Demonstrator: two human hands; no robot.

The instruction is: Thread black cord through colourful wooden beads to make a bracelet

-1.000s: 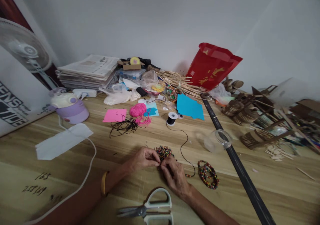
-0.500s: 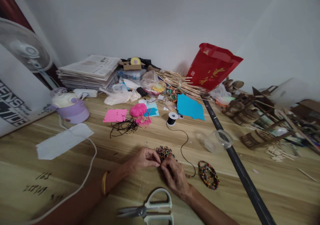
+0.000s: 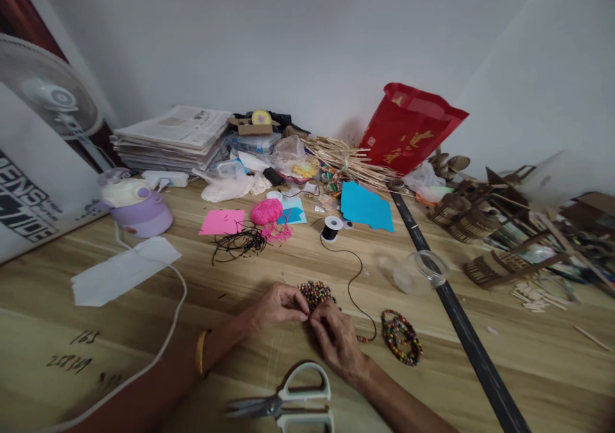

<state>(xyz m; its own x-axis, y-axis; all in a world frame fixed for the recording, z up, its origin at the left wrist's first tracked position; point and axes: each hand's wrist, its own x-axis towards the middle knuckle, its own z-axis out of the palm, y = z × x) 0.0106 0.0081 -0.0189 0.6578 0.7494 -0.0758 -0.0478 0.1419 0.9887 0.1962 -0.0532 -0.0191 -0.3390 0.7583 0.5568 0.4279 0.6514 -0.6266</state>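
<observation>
Thumb and forefinger of my left hand (image 3: 281,306) are pinched together, with a tiny reddish speck at the tips that looks like a bead. My right hand (image 3: 339,343) is closed right beside it, its fingertips meeting the left ones. A black cord (image 3: 354,253) runs from a white spool (image 3: 331,228) and curves down to a few threaded beads (image 3: 362,339) that go in under my right hand. The cord's end is hidden by the fingers. Just beyond the fingertips lies a pile of small multicoloured beads (image 3: 316,293). Finished-looking beaded loops (image 3: 401,338) lie to the right.
White-handled scissors (image 3: 305,394) lie close in front of me. A clear plastic jar (image 3: 418,271) lies near a long black strip (image 3: 461,321). Farther back are pink yarn (image 3: 266,212), black cord scraps (image 3: 240,244), blue paper (image 3: 366,205) and a red bag (image 3: 413,129). A white cable (image 3: 180,292) crosses the left.
Both hands stay pinched together in almost the same place. The whole view has shifted very slightly; nothing else has visibly moved.
</observation>
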